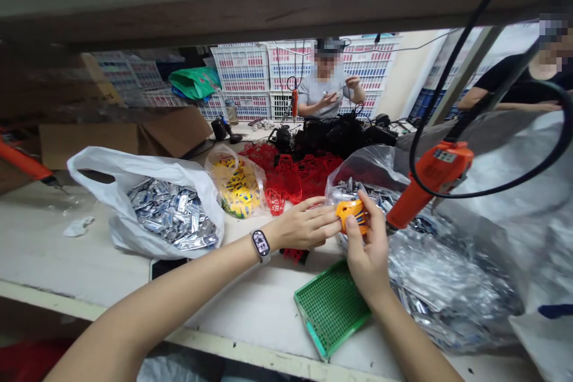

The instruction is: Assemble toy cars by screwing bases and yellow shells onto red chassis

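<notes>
Both my hands meet over the bench around a small orange and yellow plastic part (351, 213). My right hand (367, 246) grips it from below and behind, thumb and fingers wrapped round it. My left hand (303, 225), with a smartwatch (261, 244) on the wrist, has its fingers stretched out, their tips touching the part's left side. Just right of the part hangs an orange electric screwdriver (425, 182) on a black cable, its tip hidden behind my right hand.
A green perforated tray (329, 310) lies at the bench's front edge. A white bag of silver packets (172, 218), a bag of yellow parts (237, 188), red plastic frames (295, 176) and clear bags of silver pieces (430, 286) crowd the bench. Two people work at the far side.
</notes>
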`<state>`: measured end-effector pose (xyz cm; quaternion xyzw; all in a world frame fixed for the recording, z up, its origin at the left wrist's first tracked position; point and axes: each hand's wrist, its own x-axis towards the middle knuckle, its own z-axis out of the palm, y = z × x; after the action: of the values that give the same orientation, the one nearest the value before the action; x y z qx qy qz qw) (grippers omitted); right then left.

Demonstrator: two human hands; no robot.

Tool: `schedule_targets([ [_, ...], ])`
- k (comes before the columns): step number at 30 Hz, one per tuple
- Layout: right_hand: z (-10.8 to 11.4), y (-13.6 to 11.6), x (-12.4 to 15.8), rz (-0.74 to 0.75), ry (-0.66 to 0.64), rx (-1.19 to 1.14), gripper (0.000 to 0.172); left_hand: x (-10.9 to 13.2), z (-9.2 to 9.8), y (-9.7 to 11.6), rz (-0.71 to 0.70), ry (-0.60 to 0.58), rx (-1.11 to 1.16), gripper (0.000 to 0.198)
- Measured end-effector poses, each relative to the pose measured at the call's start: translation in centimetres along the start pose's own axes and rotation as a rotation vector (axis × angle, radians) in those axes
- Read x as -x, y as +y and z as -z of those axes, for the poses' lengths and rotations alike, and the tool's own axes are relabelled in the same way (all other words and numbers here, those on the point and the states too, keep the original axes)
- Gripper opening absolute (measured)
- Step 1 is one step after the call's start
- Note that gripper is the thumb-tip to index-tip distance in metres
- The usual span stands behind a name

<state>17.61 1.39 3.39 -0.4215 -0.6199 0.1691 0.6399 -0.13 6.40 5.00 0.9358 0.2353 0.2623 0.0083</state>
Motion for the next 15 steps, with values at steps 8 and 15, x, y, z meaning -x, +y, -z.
schedule_targets([
  [8,-0.4,2.2,-1.4,-0.270,0.011,-0.143,0.041,2.9,-3.4,2.4,0.752,0.274,-0.009,0.060],
  [15,-1.3,3.0,-1.3,-0.343,0.016,-0.298,0.046,4.3,-3.9,1.9,1.001,0.242,0.227,0.059],
])
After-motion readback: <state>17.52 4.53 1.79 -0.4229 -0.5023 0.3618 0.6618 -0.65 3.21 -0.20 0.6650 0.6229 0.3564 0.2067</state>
